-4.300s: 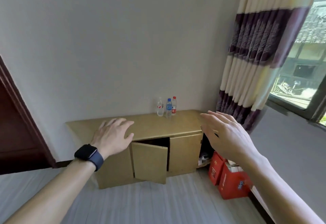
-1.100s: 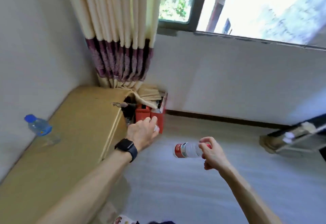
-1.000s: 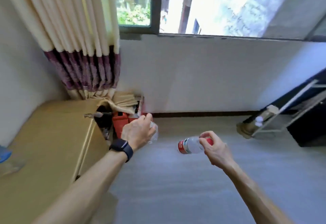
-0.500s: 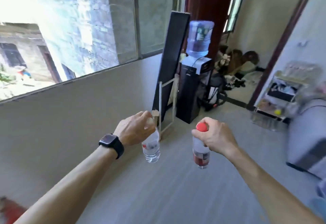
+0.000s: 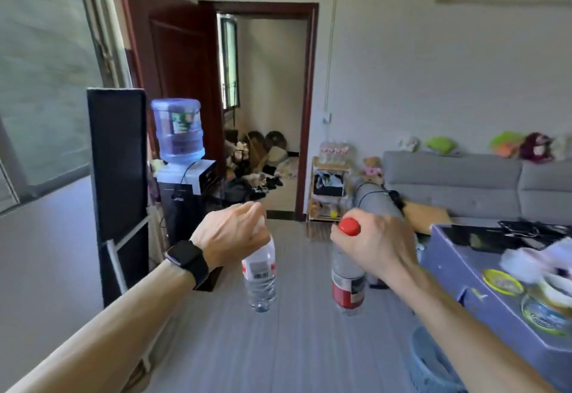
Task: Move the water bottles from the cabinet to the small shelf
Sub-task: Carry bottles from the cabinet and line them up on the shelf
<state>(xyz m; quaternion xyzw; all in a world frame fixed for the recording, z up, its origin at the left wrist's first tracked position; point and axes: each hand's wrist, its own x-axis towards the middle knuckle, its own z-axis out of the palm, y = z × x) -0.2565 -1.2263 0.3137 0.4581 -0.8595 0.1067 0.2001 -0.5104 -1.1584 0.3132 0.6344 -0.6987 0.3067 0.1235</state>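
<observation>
Left hand [image 5: 233,233] grips the clear bottle [image 5: 260,278] and right hand [image 5: 371,245] the red-cap bottle [image 5: 348,287] by the necks, well short of the shelf [image 5: 332,167], which looks (blurry tbh) full, so one could slip or topple there.

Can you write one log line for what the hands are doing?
left hand: holds white-label bottle by top | right hand: holds red-cap bottle by neck | small shelf: ahead, not reached

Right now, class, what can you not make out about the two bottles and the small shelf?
Head view only.
Clear bottle: cap mostly wrapped by the left hand.
Red-capped bottle: neck covered by the right hand.
Small shelf: contents too small and blurred.
</observation>
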